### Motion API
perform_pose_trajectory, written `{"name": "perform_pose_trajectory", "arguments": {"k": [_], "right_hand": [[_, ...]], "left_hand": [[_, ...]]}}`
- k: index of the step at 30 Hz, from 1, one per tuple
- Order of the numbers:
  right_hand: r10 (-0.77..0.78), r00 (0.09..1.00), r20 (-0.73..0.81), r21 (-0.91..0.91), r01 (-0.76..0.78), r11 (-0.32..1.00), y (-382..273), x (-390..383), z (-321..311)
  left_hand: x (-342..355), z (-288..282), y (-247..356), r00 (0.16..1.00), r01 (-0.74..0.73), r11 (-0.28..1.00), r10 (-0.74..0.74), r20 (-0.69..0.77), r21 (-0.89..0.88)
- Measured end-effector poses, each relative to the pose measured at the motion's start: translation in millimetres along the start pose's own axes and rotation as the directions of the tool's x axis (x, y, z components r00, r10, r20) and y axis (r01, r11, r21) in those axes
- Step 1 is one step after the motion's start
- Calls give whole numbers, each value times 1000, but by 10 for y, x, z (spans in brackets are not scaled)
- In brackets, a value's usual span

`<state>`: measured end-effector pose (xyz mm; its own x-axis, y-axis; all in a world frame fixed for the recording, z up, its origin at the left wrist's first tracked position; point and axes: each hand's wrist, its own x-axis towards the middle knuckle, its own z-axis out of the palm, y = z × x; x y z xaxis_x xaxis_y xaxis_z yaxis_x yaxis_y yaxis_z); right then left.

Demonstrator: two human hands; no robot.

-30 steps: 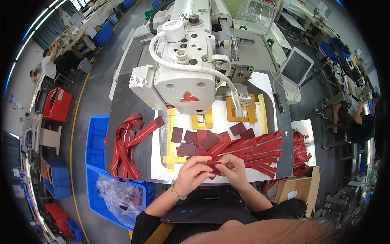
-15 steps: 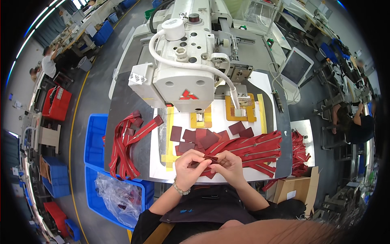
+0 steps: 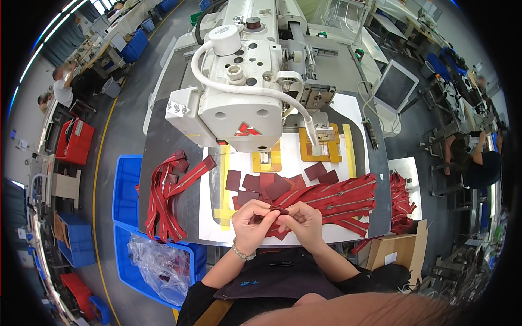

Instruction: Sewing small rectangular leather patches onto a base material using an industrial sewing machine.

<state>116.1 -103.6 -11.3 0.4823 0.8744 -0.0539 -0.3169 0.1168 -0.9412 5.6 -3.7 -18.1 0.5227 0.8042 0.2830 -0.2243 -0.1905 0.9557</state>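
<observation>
My left hand [image 3: 250, 221] and my right hand [image 3: 302, 223] meet just over the near edge of the white work sheet, both pinching a small dark red patch [image 3: 276, 212]. Loose maroon and red square patches [image 3: 278, 186] lie just beyond them. A thick bundle of red zippers [image 3: 349, 195] fans out to the right of my hands, and another loose bunch of red zippers [image 3: 163, 201] lies at the left of the table. A white sewing machine head [image 3: 242, 117] stands over yellow clamp plates [image 3: 330, 152].
Blue bins [image 3: 125, 190], one with a plastic bag [image 3: 160, 266], sit at the left. A cardboard box [image 3: 386, 250] and more red zippers [image 3: 402, 204] are at the right, below a screen [image 3: 397, 87]. Co-workers [image 3: 63, 92] work in the left and right aisles.
Over the last second both hands have risen slightly toward the patches, keeping hold of the small piece, which is now tilted more edge-on between the fingertips.
</observation>
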Motion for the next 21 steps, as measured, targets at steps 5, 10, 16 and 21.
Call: {"name": "perform_pose_trajectory", "arguments": {"k": [5,10,16,21], "right_hand": [[-12,1000,-10,1,12,1000,17,10,4],[-36,999,1,-31,36,999,24,8,1],[14,1000,-2,87,-14,996,22,4,-25],[27,1000,-4,105,-27,994,66,14,-10]], "left_hand": [[-2,9,14,997,73,997,-73,-17,-23],[11,-1,40,999,51,998,-50,18,-34],[124,-117,192,916,-52,933,-97,389,356],[95,-109,202,931,-48,917,-103,349,396]]}}
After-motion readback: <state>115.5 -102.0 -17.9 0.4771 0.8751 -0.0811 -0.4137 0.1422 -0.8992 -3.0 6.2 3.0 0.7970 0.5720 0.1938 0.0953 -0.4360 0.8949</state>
